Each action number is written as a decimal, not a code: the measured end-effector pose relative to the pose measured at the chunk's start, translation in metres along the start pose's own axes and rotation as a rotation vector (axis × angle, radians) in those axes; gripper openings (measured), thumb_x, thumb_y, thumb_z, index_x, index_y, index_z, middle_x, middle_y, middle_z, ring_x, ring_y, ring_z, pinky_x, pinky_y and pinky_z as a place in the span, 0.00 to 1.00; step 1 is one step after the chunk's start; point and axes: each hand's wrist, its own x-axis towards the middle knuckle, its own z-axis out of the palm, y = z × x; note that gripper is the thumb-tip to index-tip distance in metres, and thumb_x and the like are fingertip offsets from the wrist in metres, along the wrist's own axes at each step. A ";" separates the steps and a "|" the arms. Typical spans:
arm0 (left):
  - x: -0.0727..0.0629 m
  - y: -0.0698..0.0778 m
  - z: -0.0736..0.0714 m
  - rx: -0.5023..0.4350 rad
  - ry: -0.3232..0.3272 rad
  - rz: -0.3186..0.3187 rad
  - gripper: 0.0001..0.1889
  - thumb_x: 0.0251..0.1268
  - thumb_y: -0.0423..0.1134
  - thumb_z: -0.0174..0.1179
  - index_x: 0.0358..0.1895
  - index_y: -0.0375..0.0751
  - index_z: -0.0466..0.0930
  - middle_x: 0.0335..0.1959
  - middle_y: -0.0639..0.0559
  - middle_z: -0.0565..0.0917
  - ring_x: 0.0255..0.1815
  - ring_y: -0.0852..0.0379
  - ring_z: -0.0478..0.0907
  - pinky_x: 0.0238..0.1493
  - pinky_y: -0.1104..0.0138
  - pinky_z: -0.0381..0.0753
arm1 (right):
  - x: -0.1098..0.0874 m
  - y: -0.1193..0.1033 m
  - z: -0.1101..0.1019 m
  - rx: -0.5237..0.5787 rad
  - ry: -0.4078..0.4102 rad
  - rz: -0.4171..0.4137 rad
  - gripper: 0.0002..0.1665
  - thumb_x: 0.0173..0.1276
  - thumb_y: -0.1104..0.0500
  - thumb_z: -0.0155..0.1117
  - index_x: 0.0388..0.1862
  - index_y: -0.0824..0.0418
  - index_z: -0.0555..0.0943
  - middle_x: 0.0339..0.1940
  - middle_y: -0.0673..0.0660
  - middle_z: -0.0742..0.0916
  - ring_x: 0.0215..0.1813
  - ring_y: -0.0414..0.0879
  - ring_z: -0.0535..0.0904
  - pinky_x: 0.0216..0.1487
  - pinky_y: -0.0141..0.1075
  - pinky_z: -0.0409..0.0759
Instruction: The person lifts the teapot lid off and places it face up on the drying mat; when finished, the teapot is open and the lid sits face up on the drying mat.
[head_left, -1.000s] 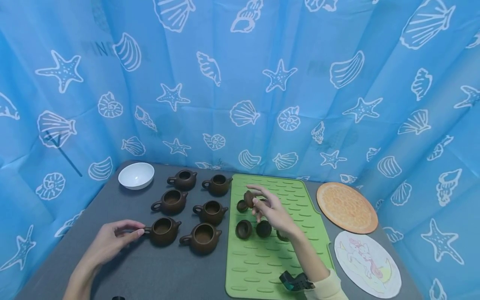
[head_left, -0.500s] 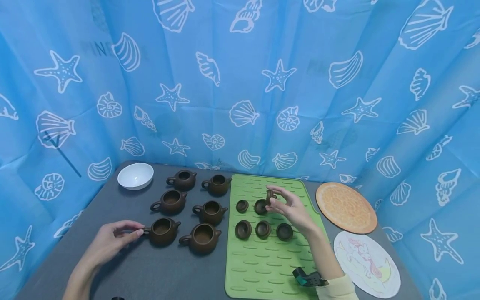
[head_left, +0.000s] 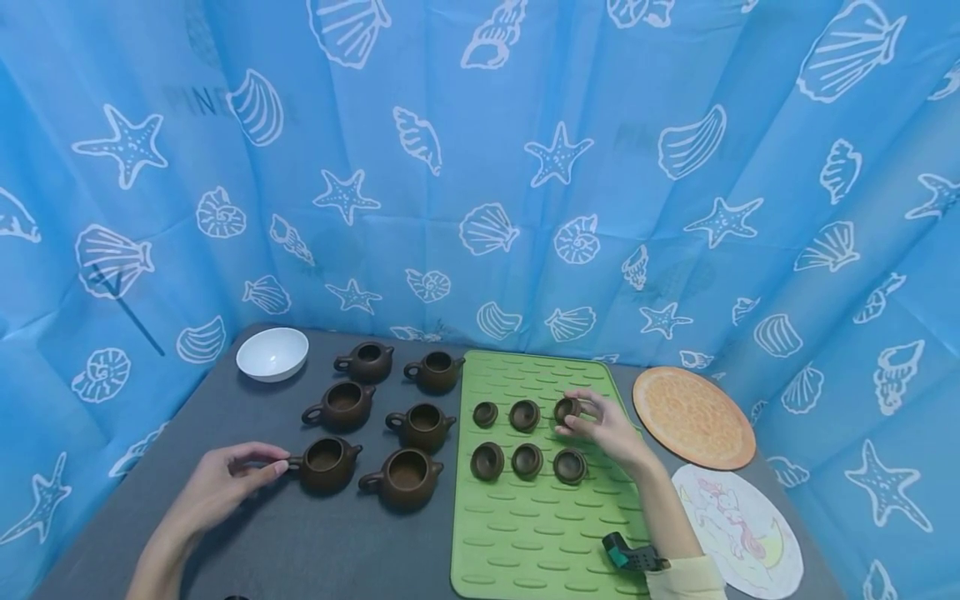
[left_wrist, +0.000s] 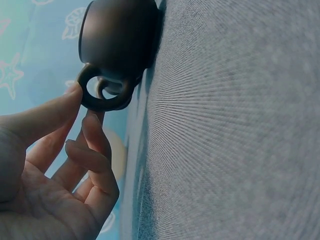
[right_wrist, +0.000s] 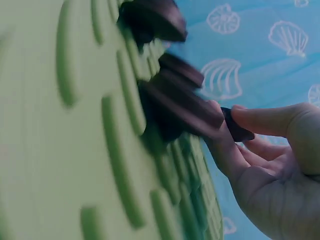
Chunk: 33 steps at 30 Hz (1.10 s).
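At the near left, my left hand [head_left: 223,490] pinches the handle [left_wrist: 102,104] of a small brown lidless teapot [head_left: 327,467] between thumb and fingers. The teapot stands upright on the grey table. Several matching open teapots [head_left: 406,479] stand in two columns beside it. On the green mat [head_left: 517,533], my right hand [head_left: 613,433] holds a brown teapot lid [head_left: 566,411] by thumb and fingertips at the right end of the back row. Several other lids [head_left: 527,460] lie upside down on the mat in two rows. In the right wrist view, a nearer lid [right_wrist: 182,102] partly hides the held lid [right_wrist: 237,127].
A white bowl [head_left: 272,354] stands at the back left. Right of the mat lie an orange round mat [head_left: 693,417] and a white round mat with a drawing [head_left: 738,533]. A blue shell-patterned curtain [head_left: 480,167] hangs behind the table. A small dark object shows at the front edge.
My right hand has carried the lid rightward from the back row's left part and lowered it to the right end of that row. My left hand has stayed on the teapot handle.
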 end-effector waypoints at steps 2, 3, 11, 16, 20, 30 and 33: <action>0.000 0.000 0.000 -0.001 0.000 0.000 0.26 0.73 0.56 0.70 0.64 0.42 0.86 0.49 0.48 0.89 0.37 0.56 0.82 0.35 0.65 0.81 | 0.001 0.006 -0.003 0.001 -0.013 0.015 0.35 0.83 0.70 0.56 0.83 0.75 0.59 0.81 0.83 0.67 0.54 0.47 0.93 0.62 0.38 0.90; 0.000 0.000 0.000 -0.002 0.000 -0.001 0.26 0.73 0.56 0.70 0.64 0.42 0.86 0.49 0.48 0.89 0.38 0.56 0.82 0.35 0.65 0.81 | 0.001 0.008 -0.004 0.000 -0.020 0.017 0.34 0.83 0.71 0.56 0.83 0.76 0.60 0.80 0.84 0.68 0.54 0.47 0.93 0.61 0.37 0.90; 0.000 0.001 0.001 -0.006 0.005 -0.003 0.26 0.73 0.56 0.70 0.64 0.42 0.86 0.48 0.49 0.89 0.38 0.56 0.82 0.35 0.65 0.81 | 0.006 0.020 -0.008 -0.080 -0.055 -0.018 0.33 0.81 0.70 0.59 0.81 0.74 0.66 0.74 0.81 0.76 0.47 0.43 0.91 0.53 0.36 0.92; 0.002 0.000 0.001 -0.006 0.004 -0.004 0.26 0.73 0.56 0.70 0.63 0.42 0.86 0.48 0.48 0.89 0.39 0.56 0.83 0.35 0.65 0.81 | 0.006 0.021 -0.005 -0.109 -0.056 -0.025 0.32 0.82 0.70 0.57 0.81 0.73 0.66 0.68 0.80 0.78 0.46 0.42 0.90 0.49 0.34 0.92; 0.003 0.000 0.000 -0.010 0.001 -0.008 0.26 0.73 0.57 0.70 0.64 0.43 0.86 0.49 0.49 0.89 0.39 0.55 0.83 0.35 0.65 0.81 | 0.006 0.021 -0.003 -0.115 -0.045 -0.012 0.33 0.82 0.69 0.57 0.83 0.72 0.65 0.67 0.79 0.78 0.44 0.42 0.89 0.48 0.33 0.91; 0.002 0.001 0.000 0.003 0.004 0.036 0.24 0.74 0.53 0.70 0.63 0.41 0.87 0.46 0.50 0.90 0.34 0.57 0.82 0.33 0.66 0.80 | 0.004 0.019 -0.009 -0.125 -0.018 -0.026 0.35 0.83 0.64 0.61 0.84 0.70 0.64 0.80 0.77 0.70 0.43 0.45 0.88 0.45 0.36 0.92; 0.003 0.000 -0.002 0.021 -0.005 0.063 0.23 0.75 0.52 0.70 0.63 0.41 0.86 0.46 0.49 0.90 0.33 0.57 0.82 0.32 0.66 0.81 | 0.001 0.017 -0.011 -0.118 0.008 -0.012 0.36 0.83 0.62 0.62 0.84 0.68 0.65 0.81 0.76 0.70 0.42 0.45 0.88 0.43 0.37 0.91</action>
